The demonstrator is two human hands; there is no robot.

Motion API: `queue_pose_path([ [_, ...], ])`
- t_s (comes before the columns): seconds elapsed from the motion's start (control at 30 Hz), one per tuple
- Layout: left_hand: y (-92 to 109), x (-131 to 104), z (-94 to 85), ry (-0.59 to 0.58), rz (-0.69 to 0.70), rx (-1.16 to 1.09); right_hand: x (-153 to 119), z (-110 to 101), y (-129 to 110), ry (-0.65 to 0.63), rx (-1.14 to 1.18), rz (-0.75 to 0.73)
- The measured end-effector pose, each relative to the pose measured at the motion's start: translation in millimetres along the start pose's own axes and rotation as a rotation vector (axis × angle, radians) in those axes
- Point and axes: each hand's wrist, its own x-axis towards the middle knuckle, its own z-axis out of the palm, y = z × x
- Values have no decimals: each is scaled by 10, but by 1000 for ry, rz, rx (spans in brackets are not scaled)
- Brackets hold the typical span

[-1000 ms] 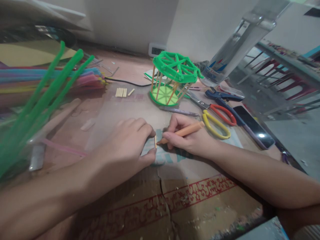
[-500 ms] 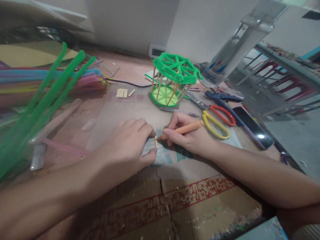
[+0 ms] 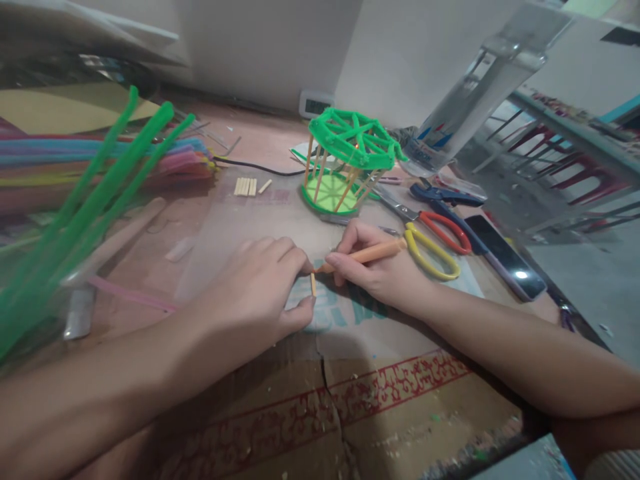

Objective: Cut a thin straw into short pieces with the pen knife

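Note:
Between the thumb and forefinger of my left hand (image 3: 275, 283) a short wooden stick (image 3: 313, 285) is held by its two ends, low over the work surface. My right hand (image 3: 375, 263) is closed round an orange marker (image 3: 377, 252), whose tip touches or nearly touches the stick's far end. Beyond the hands stands a green pipe-cleaner frame (image 3: 353, 137) on thin wooden posts, with a round light-green base (image 3: 330, 193). Several short pale sticks (image 3: 246, 187) lie in a row to its left, and a single one (image 3: 265, 187) lies beside them.
Scissors (image 3: 433, 250) with red and yellow handles and a phone (image 3: 507, 257) lie on the right, near a clear bottle (image 3: 475, 100). Green pipe cleaners (image 3: 115, 187) stick up at the left before a colourful bundle (image 3: 185, 163). A small digital display (image 3: 315, 105) stands by the wall.
The marker's tip has moved up along the stick, away from me, to its far end. My left hand keeps its hold in the same place.

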Motion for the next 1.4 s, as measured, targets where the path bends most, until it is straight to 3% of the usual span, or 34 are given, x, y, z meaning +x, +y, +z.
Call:
queue_pose_path([
  [0.53, -4, 5, -2, -11, -41, -37, 0, -6, -7, 21, -2, 35],
  [0.73, -7, -3, 1, -12, -42, -50, -12, -15, -5, -34, -6, 31],
  [0.97, -12, 4, 3, -11, -43, -38, 9, -7, -7, 22, 25, 20],
  [1.23, -11, 5, 11, -7, -65, -47, -26, -14, -19, -69, -4, 28],
  [1.4, -5, 2, 2, -5, -70, -61, -21, -18, -11, -38, 30, 7],
])
